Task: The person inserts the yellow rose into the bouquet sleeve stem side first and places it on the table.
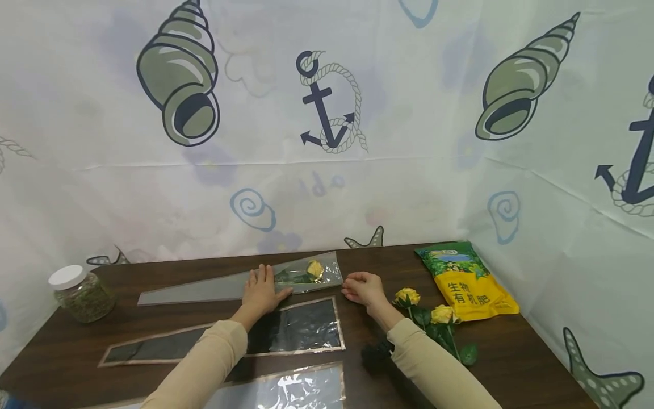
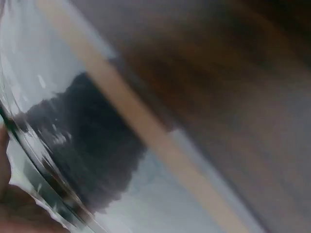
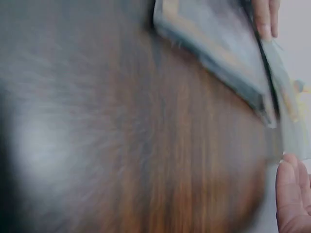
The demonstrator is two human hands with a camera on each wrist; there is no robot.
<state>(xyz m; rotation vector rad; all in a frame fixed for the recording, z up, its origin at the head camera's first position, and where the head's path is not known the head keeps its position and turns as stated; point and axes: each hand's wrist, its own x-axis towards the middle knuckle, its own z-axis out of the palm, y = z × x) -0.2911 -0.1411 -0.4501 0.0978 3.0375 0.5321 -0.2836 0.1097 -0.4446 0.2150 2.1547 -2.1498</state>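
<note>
A single yellow rose [image 1: 314, 269] lies inside a clear tapered flower sleeve [image 1: 204, 288] at the back of the table. My left hand [image 1: 261, 292] rests on the sleeve with its fingers extended, left of the bloom. At the sleeve's right end is my right hand [image 1: 365, 287], fingers bent and fingertips at the corner; whether they pinch the film cannot be told. The right wrist view catches part of that right hand [image 3: 294, 194] beside the sleeve's edge. A blurred stretch of clear film with a tan border [image 2: 131, 111] fills much of the left wrist view.
Two loose yellow roses [image 1: 443, 314] with leafy stems lie beside my right forearm. Behind them is a yellow-green fertilizer bag [image 1: 472, 289]. More tapered sleeves with tan borders [image 1: 301, 326] lie nearer me. A white-lidded jar [image 1: 84, 298] stands at left.
</note>
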